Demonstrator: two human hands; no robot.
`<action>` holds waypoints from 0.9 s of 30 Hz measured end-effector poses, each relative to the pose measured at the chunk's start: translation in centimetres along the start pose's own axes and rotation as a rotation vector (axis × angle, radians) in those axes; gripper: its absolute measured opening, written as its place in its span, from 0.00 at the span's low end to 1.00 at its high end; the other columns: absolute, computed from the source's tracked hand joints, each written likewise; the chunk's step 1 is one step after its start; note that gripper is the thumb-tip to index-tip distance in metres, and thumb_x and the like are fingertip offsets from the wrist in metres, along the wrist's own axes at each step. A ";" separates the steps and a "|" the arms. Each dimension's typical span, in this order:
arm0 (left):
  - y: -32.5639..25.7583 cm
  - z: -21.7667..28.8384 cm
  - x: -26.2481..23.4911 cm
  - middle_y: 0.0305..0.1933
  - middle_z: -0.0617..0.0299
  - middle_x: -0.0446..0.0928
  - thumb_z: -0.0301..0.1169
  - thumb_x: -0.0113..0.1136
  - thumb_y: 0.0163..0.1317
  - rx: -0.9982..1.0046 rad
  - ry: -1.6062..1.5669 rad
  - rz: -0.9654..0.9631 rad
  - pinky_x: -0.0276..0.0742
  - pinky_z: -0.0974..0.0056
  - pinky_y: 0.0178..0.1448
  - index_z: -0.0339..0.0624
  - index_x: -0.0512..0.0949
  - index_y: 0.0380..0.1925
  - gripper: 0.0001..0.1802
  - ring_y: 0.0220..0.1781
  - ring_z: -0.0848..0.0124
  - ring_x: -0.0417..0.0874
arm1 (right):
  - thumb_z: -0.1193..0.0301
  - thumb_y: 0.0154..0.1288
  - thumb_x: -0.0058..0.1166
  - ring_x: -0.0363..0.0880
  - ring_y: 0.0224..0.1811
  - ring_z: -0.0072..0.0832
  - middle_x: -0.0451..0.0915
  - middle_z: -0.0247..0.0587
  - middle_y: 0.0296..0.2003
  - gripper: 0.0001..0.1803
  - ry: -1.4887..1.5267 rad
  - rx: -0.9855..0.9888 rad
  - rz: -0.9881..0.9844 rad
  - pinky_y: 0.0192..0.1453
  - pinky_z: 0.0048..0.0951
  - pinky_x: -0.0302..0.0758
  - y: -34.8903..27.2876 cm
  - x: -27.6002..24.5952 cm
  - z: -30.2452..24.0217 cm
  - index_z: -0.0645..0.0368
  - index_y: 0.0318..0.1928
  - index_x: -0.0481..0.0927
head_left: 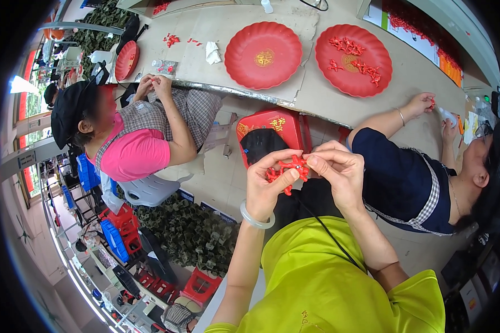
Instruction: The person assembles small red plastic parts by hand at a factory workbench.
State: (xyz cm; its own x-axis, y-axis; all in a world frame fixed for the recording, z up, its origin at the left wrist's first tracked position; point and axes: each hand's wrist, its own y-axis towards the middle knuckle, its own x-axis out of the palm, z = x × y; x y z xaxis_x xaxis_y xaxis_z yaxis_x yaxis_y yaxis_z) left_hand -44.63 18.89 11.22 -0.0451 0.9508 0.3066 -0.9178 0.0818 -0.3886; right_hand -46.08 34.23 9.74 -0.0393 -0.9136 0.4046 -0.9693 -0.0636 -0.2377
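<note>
Beyond both hands (303, 177), two red plates (263, 54) top the table (422, 72).

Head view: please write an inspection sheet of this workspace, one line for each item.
Surface: cardboard-covered table at the top of the picture.
Job's things: small red branched piece, pinched between both hands.
Clutter: empty red plate; second red plate with small red pieces; red tray below the table edge.
Hands: left hand and right hand both closed on the piece; pale bangle on the left wrist.
Cables: thin black cord across the yellow-green shirt.
Surroundings: two seated co-workers, blue crates, red crates.
</note>
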 end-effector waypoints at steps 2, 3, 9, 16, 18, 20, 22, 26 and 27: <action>0.0 -0.3 -0.3 0.39 0.60 0.79 0.21 0.62 0.54 -0.002 -0.004 0.003 0.73 0.75 0.38 0.33 0.75 0.46 0.17 0.37 0.78 0.78 | 0.82 0.56 0.58 0.77 0.32 0.20 0.76 0.39 0.33 0.05 0.030 0.032 0.012 0.36 0.18 0.76 -0.2 0.2 -0.2 0.68 0.35 0.82; 0.0 -0.3 -0.3 0.39 0.60 0.79 0.22 0.63 0.53 -0.003 -0.009 0.005 0.71 0.75 0.34 0.34 0.75 0.46 0.18 0.34 0.79 0.77 | 0.82 0.56 0.58 0.77 0.32 0.20 0.76 0.39 0.33 0.05 0.031 0.033 0.012 0.36 0.18 0.76 -0.3 0.3 -0.3 0.68 0.35 0.82; 0.1 0.4 0.2 0.39 0.61 0.79 0.21 0.61 0.55 0.047 0.091 -0.010 0.74 0.75 0.40 0.34 0.76 0.47 0.17 0.37 0.79 0.78 | 0.81 0.58 0.57 0.76 0.33 0.19 0.75 0.37 0.33 0.05 -0.011 -0.039 0.020 0.36 0.18 0.74 -0.4 0.0 0.0 0.67 0.35 0.83; 0.1 0.6 -0.1 0.41 0.62 0.79 0.24 0.63 0.55 0.109 0.266 -0.039 0.73 0.76 0.40 0.37 0.78 0.47 0.17 0.37 0.80 0.77 | 0.74 0.62 0.54 0.68 0.26 0.18 0.73 0.37 0.34 0.08 0.024 0.012 -0.011 0.31 0.19 0.65 -0.6 -0.2 0.5 0.68 0.36 0.81; 0.2 0.5 -0.1 0.42 0.62 0.79 0.23 0.62 0.55 0.123 0.283 -0.034 0.73 0.75 0.40 0.37 0.77 0.47 0.17 0.37 0.80 0.76 | 0.74 0.62 0.54 0.68 0.27 0.18 0.73 0.37 0.34 0.08 0.018 0.004 -0.014 0.32 0.19 0.66 -0.6 -0.2 0.7 0.68 0.36 0.81; 0.2 0.6 0.1 0.42 0.62 0.79 0.23 0.61 0.56 0.142 0.281 -0.024 0.73 0.75 0.40 0.37 0.77 0.47 0.17 0.37 0.81 0.76 | 0.75 0.61 0.55 0.69 0.30 0.15 0.73 0.33 0.35 0.07 0.027 0.020 0.002 0.33 0.17 0.65 -0.7 -0.2 0.7 0.66 0.37 0.82; 0.3 0.6 0.2 0.42 0.62 0.79 0.23 0.61 0.56 0.161 0.278 -0.017 0.73 0.75 0.40 0.37 0.77 0.47 0.17 0.37 0.81 0.76 | 0.75 0.62 0.54 0.69 0.31 0.16 0.73 0.33 0.35 0.07 0.023 0.016 0.004 0.33 0.17 0.66 -0.7 -0.1 0.9 0.66 0.38 0.82; 0.8 0.6 0.3 0.42 0.64 0.79 0.21 0.58 0.57 0.131 0.269 -0.025 0.71 0.77 0.38 0.37 0.77 0.47 0.16 0.37 0.82 0.75 | 0.72 0.65 0.50 0.70 0.34 0.17 0.73 0.34 0.37 0.10 0.062 0.050 0.017 0.37 0.18 0.67 -0.5 -0.3 0.6 0.66 0.39 0.81; 0.9 0.7 0.4 0.42 0.64 0.78 0.20 0.57 0.57 0.085 0.258 -0.019 0.71 0.78 0.37 0.37 0.77 0.47 0.16 0.37 0.83 0.75 | 0.69 0.67 0.47 0.71 0.35 0.18 0.73 0.35 0.37 0.13 0.097 0.059 0.044 0.40 0.19 0.67 -0.5 -0.2 0.9 0.66 0.40 0.81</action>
State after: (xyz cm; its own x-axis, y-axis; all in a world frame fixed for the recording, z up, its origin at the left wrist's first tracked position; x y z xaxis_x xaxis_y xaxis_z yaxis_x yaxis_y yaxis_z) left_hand -45.79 19.10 11.62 0.0643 0.9950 0.0769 -0.9478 0.0850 -0.3074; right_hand -45.40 34.14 9.00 -0.1072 -0.8732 0.4754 -0.9503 -0.0506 -0.3073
